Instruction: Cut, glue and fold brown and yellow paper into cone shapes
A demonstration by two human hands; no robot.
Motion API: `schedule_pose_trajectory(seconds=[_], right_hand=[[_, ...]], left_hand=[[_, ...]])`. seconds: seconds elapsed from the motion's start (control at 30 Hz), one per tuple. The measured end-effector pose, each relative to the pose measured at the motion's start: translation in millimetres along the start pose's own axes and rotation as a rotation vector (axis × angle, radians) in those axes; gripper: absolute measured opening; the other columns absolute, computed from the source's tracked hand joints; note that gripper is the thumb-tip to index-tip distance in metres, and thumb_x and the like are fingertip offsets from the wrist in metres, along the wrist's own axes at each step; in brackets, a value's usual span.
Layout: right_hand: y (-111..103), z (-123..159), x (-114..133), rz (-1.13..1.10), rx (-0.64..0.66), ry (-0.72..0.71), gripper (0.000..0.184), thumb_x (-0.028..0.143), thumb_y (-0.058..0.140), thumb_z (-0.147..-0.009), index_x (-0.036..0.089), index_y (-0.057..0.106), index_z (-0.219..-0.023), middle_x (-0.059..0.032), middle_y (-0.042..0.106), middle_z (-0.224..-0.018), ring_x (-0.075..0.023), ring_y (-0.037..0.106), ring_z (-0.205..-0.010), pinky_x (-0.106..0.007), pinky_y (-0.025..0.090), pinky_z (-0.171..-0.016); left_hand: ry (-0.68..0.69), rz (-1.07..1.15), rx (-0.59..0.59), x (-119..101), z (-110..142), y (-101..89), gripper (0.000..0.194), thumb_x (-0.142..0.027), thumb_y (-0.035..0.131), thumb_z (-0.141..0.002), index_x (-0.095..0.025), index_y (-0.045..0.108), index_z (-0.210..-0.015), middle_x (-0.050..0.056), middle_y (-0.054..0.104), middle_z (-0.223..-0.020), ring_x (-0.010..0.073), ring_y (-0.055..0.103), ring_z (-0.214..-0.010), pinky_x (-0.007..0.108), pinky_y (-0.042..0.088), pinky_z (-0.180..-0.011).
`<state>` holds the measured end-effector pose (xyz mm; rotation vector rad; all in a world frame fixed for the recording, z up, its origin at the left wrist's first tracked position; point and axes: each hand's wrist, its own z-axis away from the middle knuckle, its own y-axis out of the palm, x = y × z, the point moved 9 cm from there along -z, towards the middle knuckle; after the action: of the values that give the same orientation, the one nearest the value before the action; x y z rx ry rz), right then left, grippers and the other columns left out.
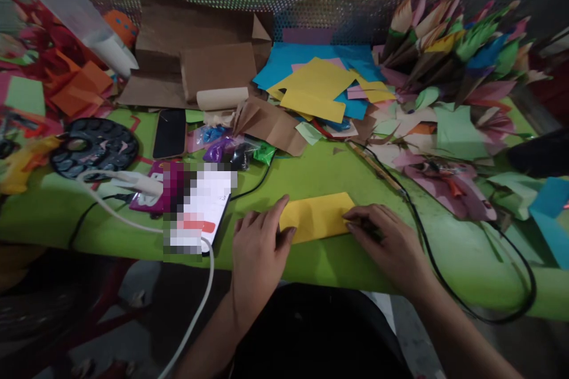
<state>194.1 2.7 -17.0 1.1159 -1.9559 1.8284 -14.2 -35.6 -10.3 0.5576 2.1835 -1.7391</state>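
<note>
A yellow paper strip (316, 217), which looks folded, lies on the green tabletop in front of me. My left hand (258, 243) holds its left end, with index finger at the upper edge and thumb on the lower part. At the opposite end, the thumb and fingers of my right hand (386, 241) pinch the paper's right edge. Shadow hides the inner fingers of the right hand. Left of my left hand lies a lit phone (207, 207), partly blurred out, with a white cable across it.
Behind are yellow sheets (313, 86), blue sheets (275, 65), brown paper (217, 71) and a paper roll (222, 98). Paper flowers (462, 41) stand back right. A black cable (420, 231) loops at right. A dark phone (169, 133) and round black tray (94, 148) lie left.
</note>
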Motion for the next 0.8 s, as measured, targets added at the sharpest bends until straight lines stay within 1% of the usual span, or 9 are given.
schedule_pose_trajectory(seconds=[0.13, 0.3, 0.47, 0.63, 0.8], right_hand=[[0.0, 0.9, 0.4, 0.002, -0.009, -0.004, 0.012, 0.029, 0.056, -0.095, 0.024, 0.067, -0.098, -0.0058, 0.073, -0.089, -0.0216, 0.066, -0.078, -0.036, 0.051, -0.071], [-0.6, 0.2, 1.6, 0.013, 0.003, 0.006, 0.012, 0.030, 0.055, -0.096, 0.024, 0.066, -0.098, -0.0059, 0.073, -0.089, -0.0216, 0.066, -0.077, -0.036, 0.051, -0.070], [-1.1, -1.1, 5.0, 0.034, 0.007, -0.014, 0.011, 0.029, 0.056, -0.096, 0.025, 0.066, -0.100, -0.0052, 0.073, -0.089, -0.0215, 0.066, -0.078, -0.035, 0.051, -0.071], [-1.1, -0.2, 5.7, 0.051, -0.005, -0.030, 0.012, 0.028, 0.055, -0.097, 0.025, 0.066, -0.101, -0.0047, 0.073, -0.087, -0.0210, 0.066, -0.077, -0.034, 0.050, -0.069], [-1.0, 0.9, 6.7, 0.071, 0.002, -0.042, 0.012, 0.029, 0.056, -0.097, 0.024, 0.066, -0.103, -0.0043, 0.073, -0.090, -0.0212, 0.066, -0.079, -0.034, 0.049, -0.070]], left_hand=[[0.015, -0.017, -0.005, -1.0, 0.0, 0.3, 0.052, -0.021, 0.070, -0.089, -0.027, 0.053, -0.138, 0.002, 0.074, -0.085, 0.0257, 0.066, -0.087, 0.040, 0.045, -0.078], [0.005, -0.005, -0.014, -0.8, -0.5, -1.5, 0.045, -0.020, 0.071, -0.087, -0.026, 0.059, -0.130, 0.002, 0.075, -0.088, 0.0257, 0.066, -0.084, 0.040, 0.045, -0.076], [-0.007, 0.027, -0.020, -0.9, -2.0, -4.6, 0.032, -0.020, 0.069, -0.088, -0.023, 0.062, -0.119, 0.003, 0.075, -0.086, 0.0257, 0.067, -0.084, 0.039, 0.046, -0.074], [0.039, 0.003, -0.039, -5.3, -1.2, -5.7, 0.018, -0.021, 0.070, -0.088, -0.023, 0.064, -0.105, 0.002, 0.072, -0.081, 0.0250, 0.064, -0.082, 0.037, 0.044, -0.072], [0.041, 0.014, -0.035, -5.7, 0.1, -5.5, 0.018, -0.020, 0.071, -0.088, -0.023, 0.065, -0.105, 0.001, 0.072, -0.080, 0.0250, 0.062, -0.084, 0.037, 0.043, -0.073]])
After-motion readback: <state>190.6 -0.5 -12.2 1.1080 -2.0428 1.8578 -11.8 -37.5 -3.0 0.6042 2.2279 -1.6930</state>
